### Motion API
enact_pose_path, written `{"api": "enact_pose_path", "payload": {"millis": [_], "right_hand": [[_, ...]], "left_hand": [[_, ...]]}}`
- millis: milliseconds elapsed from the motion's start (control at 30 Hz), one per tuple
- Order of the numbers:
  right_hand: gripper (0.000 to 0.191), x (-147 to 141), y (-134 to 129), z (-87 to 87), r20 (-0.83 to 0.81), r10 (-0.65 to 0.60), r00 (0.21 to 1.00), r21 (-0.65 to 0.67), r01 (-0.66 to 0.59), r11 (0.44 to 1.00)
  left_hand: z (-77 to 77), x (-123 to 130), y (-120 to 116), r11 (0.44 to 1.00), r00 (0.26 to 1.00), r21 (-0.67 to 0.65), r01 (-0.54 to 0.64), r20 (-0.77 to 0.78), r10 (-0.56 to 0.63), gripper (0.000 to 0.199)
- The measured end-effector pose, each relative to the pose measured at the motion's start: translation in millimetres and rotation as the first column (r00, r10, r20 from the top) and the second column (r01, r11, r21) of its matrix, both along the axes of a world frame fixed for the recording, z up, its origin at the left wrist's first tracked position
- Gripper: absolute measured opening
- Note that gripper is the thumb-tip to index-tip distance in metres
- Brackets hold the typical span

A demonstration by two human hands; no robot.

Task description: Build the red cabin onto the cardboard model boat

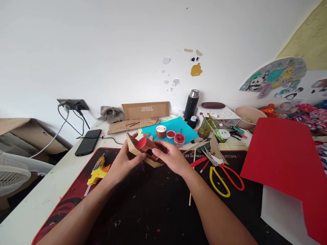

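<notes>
Above the dark mat, a small cardboard model [133, 149], shaped like a boat, is held up in both hands. A red curved piece [146, 144] sits inside its brown walls. My left hand [126, 160] is closed on the model's left side, thumb along the near edge. On the other side my right hand [170, 157] grips the model, its thumb near the red piece. The fingers behind the cardboard are partly hidden. Just beyond the hands stand open paint jars [179, 139] with red paint, on a blue sheet [187, 131].
A yellow glue gun [98, 172] lies at left, with a phone [88, 143] beyond it. Scissors [217, 163] and a thin stick [192, 183] lie at right, beside red card [283, 153]. A black flask [191, 104] stands at the back by cardboard pieces [145, 110].
</notes>
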State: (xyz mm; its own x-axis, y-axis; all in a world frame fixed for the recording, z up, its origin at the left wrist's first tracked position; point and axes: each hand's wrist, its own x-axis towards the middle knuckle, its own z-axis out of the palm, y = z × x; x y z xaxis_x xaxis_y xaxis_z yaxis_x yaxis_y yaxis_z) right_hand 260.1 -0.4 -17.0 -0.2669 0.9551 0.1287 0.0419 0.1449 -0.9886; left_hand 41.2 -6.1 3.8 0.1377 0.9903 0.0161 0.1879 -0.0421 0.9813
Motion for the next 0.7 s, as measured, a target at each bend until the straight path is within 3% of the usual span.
{"api": "enact_pose_path", "payload": {"millis": [300, 700], "right_hand": [[0.035, -2.8, -6.4, 6.4, 0.083, -0.063, 0.995, 0.048, 0.059, 0.997], [0.037, -2.3, -4.7, 5.3, 0.066, -0.077, 0.995, 0.09, 0.071, 0.993]], "left_hand": [[0.1, -1.5, -0.9, 1.0, 0.999, -0.019, 0.01, 0.047, -0.009, 0.105], [1.6, -1.9, -3.1, 1.0, 0.998, -0.028, 0.009, 0.061, -0.007, 0.105]]}}
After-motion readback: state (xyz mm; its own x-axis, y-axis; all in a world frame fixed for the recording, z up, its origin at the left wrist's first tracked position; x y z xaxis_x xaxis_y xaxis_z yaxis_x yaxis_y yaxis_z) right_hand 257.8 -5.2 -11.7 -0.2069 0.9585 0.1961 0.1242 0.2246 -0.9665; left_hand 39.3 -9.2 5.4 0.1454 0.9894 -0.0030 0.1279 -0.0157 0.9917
